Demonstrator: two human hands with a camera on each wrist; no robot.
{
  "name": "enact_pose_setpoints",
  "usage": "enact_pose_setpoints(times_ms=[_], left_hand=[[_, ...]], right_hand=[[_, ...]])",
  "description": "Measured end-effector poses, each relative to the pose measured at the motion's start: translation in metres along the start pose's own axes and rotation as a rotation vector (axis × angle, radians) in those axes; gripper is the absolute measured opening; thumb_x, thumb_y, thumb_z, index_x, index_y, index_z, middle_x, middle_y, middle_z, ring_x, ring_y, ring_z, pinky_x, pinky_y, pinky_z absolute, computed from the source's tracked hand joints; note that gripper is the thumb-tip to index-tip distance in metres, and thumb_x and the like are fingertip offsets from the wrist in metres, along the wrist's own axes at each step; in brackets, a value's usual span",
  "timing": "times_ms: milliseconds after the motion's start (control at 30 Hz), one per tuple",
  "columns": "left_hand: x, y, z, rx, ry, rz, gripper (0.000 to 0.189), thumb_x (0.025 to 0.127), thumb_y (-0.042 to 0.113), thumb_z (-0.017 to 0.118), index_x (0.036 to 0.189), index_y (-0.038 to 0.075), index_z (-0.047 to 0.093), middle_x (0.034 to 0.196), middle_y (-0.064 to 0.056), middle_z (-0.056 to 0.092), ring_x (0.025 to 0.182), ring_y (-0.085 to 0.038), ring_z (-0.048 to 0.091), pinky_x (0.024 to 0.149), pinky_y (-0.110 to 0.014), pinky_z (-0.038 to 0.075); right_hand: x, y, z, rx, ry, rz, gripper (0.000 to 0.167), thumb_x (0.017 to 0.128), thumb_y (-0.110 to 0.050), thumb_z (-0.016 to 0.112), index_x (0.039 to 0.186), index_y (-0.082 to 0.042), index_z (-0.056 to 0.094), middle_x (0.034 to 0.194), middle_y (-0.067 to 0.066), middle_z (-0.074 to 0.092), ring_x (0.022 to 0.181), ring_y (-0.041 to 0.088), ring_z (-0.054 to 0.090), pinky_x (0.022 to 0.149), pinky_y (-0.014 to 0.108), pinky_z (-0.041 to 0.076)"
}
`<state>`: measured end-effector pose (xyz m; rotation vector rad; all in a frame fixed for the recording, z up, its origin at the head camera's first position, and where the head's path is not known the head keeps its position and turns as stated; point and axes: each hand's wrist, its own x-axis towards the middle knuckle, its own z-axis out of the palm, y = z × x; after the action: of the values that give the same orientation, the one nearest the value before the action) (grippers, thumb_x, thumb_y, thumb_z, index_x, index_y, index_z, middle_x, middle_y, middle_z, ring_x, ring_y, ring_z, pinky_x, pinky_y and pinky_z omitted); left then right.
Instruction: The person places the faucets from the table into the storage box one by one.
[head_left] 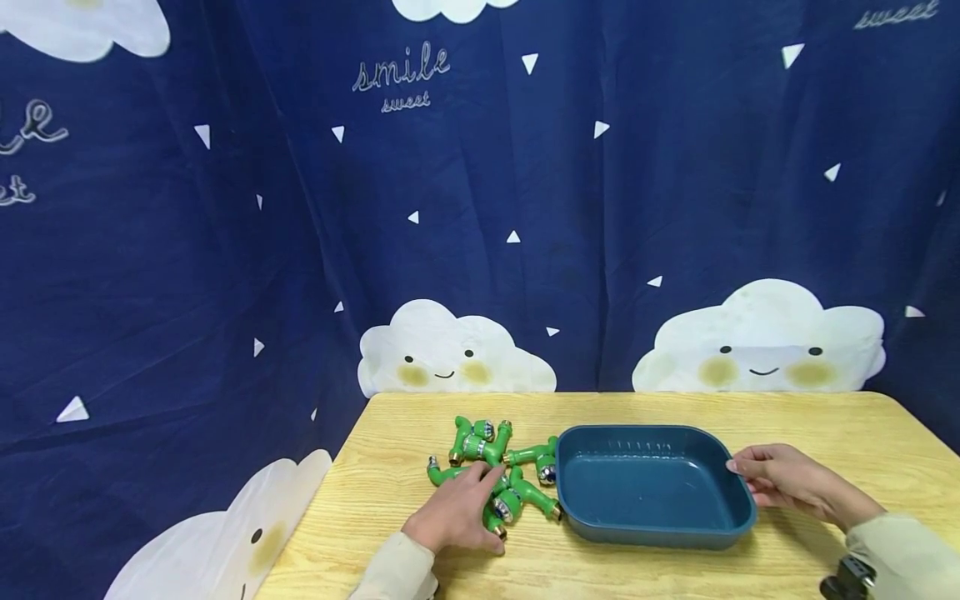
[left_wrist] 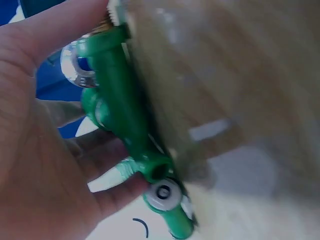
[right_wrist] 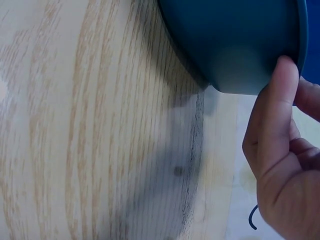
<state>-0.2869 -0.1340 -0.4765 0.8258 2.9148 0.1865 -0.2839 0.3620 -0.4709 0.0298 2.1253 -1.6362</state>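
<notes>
Several green taps with brass threaded ends lie in a loose cluster on the table. My left hand [head_left: 457, 510] reaches over the near taps, such as this green tap [head_left: 525, 493], with thumb and fingers spread to either side. In the left wrist view, a green tap [left_wrist: 120, 95] stretches between the thumb near its brass end and the fingertips lower down. My right hand [head_left: 787, 482] pinches the right rim of a dark blue rectangular basin [head_left: 652, 533]. The right wrist view shows the thumb against the outside of the basin wall [right_wrist: 245, 60].
The wooden table [head_left: 840, 425] backs onto a navy curtain [head_left: 480, 183] with white clouds and triangles. More taps [head_left: 474, 447] lie behind the left hand, and another tap [head_left: 536, 456] sits right at the basin's left wall.
</notes>
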Motion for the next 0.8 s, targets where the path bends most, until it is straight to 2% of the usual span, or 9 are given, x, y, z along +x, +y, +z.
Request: enact_pose_setpoints(times_ms=[167, 567, 800], left_hand=[[0.0038, 0.0059, -0.0039, 0.007, -0.034, -0.043, 0.115, 0.061, 0.056, 0.09, 0.155, 0.022, 0.033, 0.144, -0.008, 0.048, 0.125, -0.027, 0.056, 0.095, -0.044, 0.054], [0.0073, 0.0081, -0.0027, -0.003, -0.036, -0.075, 0.117, 0.057, 0.054, 0.092, 0.153, 0.02, 0.035, 0.142, -0.01, 0.048, 0.122, -0.029, 0.058, 0.092, -0.043, 0.055], [0.0093, 0.0091, -0.0044, 0.01, -0.04, -0.068, 0.117, 0.06, 0.054, 0.091, 0.154, 0.014, 0.034, 0.155, -0.01, 0.04, 0.135, -0.031, 0.051, 0.101, -0.047, 0.052]], right_hand=[[0.0003, -0.0002, 0.0005, 0.004, -0.011, -0.007, 0.027, 0.101, -0.022, 0.057, 0.111, 0.002, 0.06, 0.084, 0.0, 0.065, 0.075, 0.008, 0.065, 0.07, 0.025, 0.06], [-0.0006, 0.0011, 0.0009, 0.017, -0.014, -0.008, 0.026, 0.101, -0.021, 0.056, 0.111, 0.002, 0.06, 0.084, 0.0, 0.066, 0.076, 0.008, 0.066, 0.07, 0.026, 0.06], [0.0004, 0.0008, 0.0007, -0.021, 0.0, -0.015, 0.026, 0.101, -0.022, 0.055, 0.109, 0.002, 0.06, 0.082, -0.001, 0.064, 0.074, 0.007, 0.064, 0.069, 0.026, 0.06]])
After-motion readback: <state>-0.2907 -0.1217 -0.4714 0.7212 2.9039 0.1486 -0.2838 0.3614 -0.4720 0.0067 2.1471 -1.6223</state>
